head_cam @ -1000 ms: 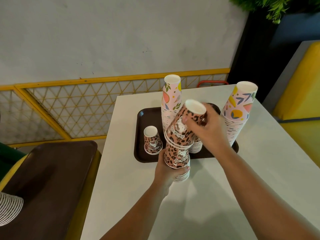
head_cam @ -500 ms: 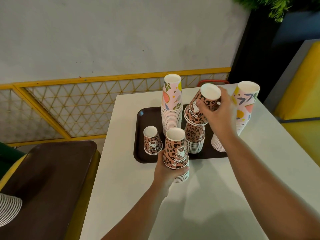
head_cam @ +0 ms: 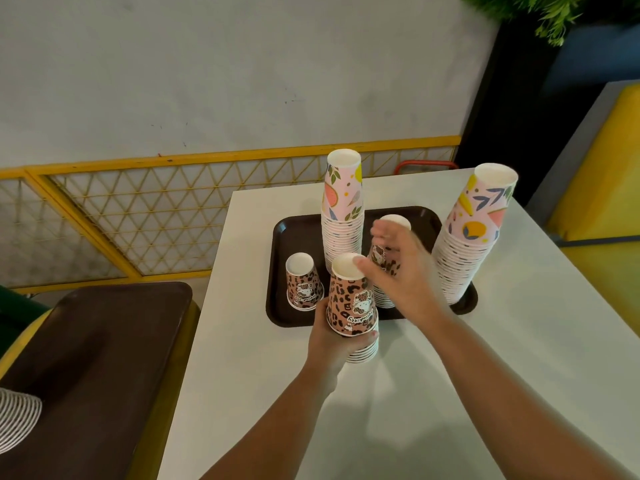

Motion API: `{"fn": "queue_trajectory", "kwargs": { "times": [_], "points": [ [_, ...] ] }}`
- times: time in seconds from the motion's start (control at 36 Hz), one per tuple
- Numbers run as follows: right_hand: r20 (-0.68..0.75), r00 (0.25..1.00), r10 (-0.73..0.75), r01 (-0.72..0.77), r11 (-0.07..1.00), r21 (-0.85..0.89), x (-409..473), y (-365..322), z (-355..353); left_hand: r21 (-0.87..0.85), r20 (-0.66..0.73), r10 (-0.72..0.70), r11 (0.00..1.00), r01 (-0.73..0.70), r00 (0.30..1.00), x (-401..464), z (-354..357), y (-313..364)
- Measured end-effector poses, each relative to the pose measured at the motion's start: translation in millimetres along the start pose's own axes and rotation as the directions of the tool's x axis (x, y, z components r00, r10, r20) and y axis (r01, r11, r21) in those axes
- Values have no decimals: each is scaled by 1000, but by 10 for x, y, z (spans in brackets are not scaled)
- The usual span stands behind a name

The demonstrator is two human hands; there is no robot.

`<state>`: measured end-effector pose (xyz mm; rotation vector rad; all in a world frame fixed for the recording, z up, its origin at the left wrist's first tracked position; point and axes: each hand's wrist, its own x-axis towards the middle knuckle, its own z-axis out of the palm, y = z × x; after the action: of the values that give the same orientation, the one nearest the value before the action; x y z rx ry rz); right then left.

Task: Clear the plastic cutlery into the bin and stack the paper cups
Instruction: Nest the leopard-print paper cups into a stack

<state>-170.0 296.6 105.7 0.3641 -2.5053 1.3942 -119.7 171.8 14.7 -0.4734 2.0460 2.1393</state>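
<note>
Leopard-print cups (upside down) gripped by left hand.

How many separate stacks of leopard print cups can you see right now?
3. A single leopard cup stands on the brown tray's left side, one stack is gripped by the left hand, one stack sits mid-tray, partly hidden behind the right hand.

A tray lies on the counter toward its far side; on the tray, a single upturned cup at left, a tall cup stack behind centre, a shorter stack right of it, another tall stack at the right edge; nearer, a held stack in the left hand; a second tray left of the counter.
</note>
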Motion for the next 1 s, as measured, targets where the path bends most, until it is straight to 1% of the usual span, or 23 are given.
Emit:
{"fn": "queue_trajectory", "kwargs": {
  "times": [0.08,0.14,0.19,0.28,0.47,0.58,0.72,0.86,0.94,1.0],
  "points": [
    [166,984,64,-64,998,-4,-107,9,83,21,8,14,1000,-14,1000,-5,8,-1],
    [218,973,70,-73,997,9,-163,8,122,45,7,34,998,-34,999,-17,8,21],
    [236,967,92,-95,995,4,-205,4,148,77,5,44,996,-44,999,-25,4,30],
    [211,971,114,-113,993,-17,-234,-18,154,111,6,54,992,-54,999,-49,0,59],
    [165,981,98,-94,995,-32,-237,-71,136,143,38,71,987,-76,997,-35,-31,66],
    [145,985,90,-86,996,-33,-233,-105,109,152,26,84,985,-87,996,-34,-32,77],
    [128,986,110,-112,994,2,-214,-141,56,129,11,104,986,-105,995,-47,-35,67],
    [98,991,95,-98,995,26,-158,-184,15,88,2,100,991,-100,995,-73,-31,17],
    [34,996,77,-79,996,43,-88,-226,-43,99,-18,96,991,-94,995,-80,-25,5],
    [-21,997,75,-73,993,89,-16,-267,-108,111,-27,82,991,-79,996,-77,-28,-3]
  ]
}}
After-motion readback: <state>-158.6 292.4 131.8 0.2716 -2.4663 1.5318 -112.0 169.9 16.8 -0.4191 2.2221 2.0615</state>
